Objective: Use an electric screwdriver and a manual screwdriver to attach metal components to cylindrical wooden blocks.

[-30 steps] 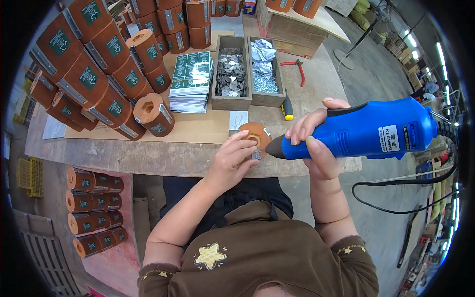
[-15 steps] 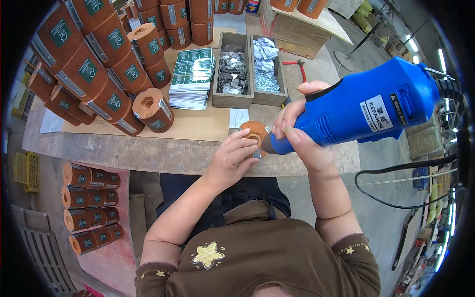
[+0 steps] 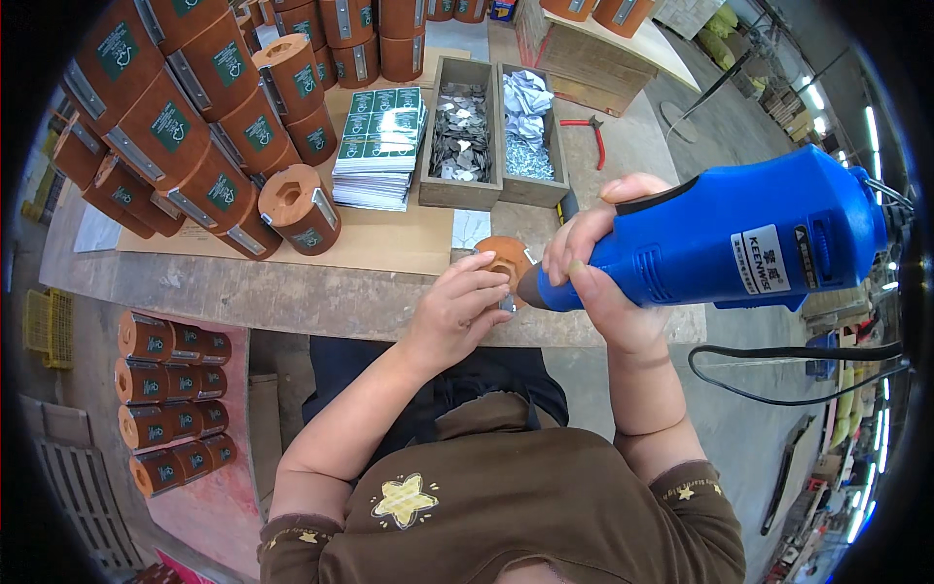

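Observation:
My right hand point(image 3: 618, 258) is wrapped round the front part of a blue corded electric screwdriver point(image 3: 725, 238). Its dark nose points left and meets the edge of a reddish-brown wooden cylinder point(image 3: 504, 251) with a hole in its top. Whatever lies between the nose and the cylinder's side is hidden. My left hand point(image 3: 459, 310) grips that cylinder from the left, fingers curled over its top by the hole. The cylinder rests at the front edge of the workbench point(image 3: 379, 316). Another such cylinder point(image 3: 300, 212), with a green label and a metal strip, stands to the left.
Stacked brown cylinders point(image 3: 180, 127) fill the bench's left side. A pile of green-and-white label sheets point(image 3: 379, 146) lies beside two wooden boxes, one with metal plates point(image 3: 460, 136), one with screws point(image 3: 525, 156) and crumpled paper. Red-handled pliers point(image 3: 597, 144) lie right. More cylinders point(image 3: 175, 350) sit lower left.
The rear of the electric screwdriver has dropped slightly and shifted right, and its nose sits a little lower. My left hand stays on the cylinder.

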The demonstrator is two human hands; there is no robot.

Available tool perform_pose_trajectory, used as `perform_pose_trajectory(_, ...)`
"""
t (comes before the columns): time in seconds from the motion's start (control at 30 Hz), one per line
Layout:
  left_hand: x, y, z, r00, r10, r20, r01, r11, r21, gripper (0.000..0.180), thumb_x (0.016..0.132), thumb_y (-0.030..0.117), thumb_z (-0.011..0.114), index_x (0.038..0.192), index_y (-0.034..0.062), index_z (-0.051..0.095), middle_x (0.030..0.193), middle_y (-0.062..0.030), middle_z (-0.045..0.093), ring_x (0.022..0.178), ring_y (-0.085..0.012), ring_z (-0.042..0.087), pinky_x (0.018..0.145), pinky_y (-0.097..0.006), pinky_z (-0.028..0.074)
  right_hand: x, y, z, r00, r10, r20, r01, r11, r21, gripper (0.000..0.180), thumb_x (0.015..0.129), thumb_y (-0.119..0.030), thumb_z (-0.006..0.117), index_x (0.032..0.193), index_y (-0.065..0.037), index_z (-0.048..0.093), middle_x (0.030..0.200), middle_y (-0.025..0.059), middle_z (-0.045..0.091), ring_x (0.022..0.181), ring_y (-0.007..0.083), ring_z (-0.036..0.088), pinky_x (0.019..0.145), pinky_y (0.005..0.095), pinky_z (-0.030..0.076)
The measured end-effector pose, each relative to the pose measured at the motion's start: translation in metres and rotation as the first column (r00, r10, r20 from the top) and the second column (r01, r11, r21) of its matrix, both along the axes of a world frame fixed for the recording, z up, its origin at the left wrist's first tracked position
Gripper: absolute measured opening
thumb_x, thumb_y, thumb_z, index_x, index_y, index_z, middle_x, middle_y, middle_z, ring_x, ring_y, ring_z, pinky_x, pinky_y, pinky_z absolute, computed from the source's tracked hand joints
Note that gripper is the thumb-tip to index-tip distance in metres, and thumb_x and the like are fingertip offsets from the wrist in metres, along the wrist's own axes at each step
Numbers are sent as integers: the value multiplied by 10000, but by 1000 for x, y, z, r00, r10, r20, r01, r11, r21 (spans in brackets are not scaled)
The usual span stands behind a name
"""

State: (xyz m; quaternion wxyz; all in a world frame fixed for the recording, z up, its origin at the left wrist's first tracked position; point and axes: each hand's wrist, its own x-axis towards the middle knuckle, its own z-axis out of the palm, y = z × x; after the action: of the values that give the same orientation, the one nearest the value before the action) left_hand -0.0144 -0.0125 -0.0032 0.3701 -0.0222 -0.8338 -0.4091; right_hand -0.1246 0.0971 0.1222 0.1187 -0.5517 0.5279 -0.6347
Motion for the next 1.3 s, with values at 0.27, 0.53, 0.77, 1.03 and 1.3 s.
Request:
perform_pose_trajectory(0.27, 0, -1, 0, 1000, -14, -3, 14, 999, -31, 306, 595, 35, 728, 869, 4, 595, 947, -98, 596, 1047, -312, 514, 876, -381, 435, -2, -2, 0, 995, 8, -95, -7, 1000, 13, 477, 737, -19, 606, 1103, -39, 300, 667, 38, 497, 594, 161, 523, 587, 291, 443)
perform_pose_trajectory(0.53, 0, -1, 0, 1000, -12, 1, 12, 1000, -24, 318, 591, 31, 727, 881, 5, 599, 950, -100, 594, 1047, -307, 516, 877, -380, 433, -7, -7, -6, 999, 21, -36, -20, 999, 27, 476, 730, -15, 616, 1086, -39, 301, 643, 34, 487, 584, 157, 527, 577, 282, 447)
perform_pose_trajectory(0.77, -2, 1, 0, 1000, -5, -20, 5, 1000, 18, 269, 596, 31, 733, 834, 9, 608, 919, -101, 602, 1004, -322, 536, 843, -397, 435, -10, -4, -9, 992, -22, -121, 29, 998, 49, 478, 728, -1, 615, 1083, -45, 298, 648, 27, 485, 591, 156, 529, 576, 285, 448)
perform_pose_trajectory(1.03, 0, -1, 3, 1000, -13, 15, 13, 1000, -29, 331, 592, 24, 723, 898, 4, 599, 953, -98, 593, 1054, -299, 511, 878, -375, 432, -8, -6, -10, 993, -16, -120, 22, 998, 57, 485, 722, 27, 600, 1096, -41, 298, 657, 26, 484, 585, 149, 523, 573, 282, 446)
perform_pose_trajectory(1.3, 2, -1, 4, 999, -2, 37, 3, 999, -39, 338, 592, 26, 725, 906, 14, 601, 960, -101, 593, 1052, -302, 512, 874, -378, 431, -12, 1, -17, 986, -91, -142, 96, 995, 24, 534, 717, 23, 613, 1157, -20, 312, 652, 39, 488, 569, 164, 523, 553, 281, 446)
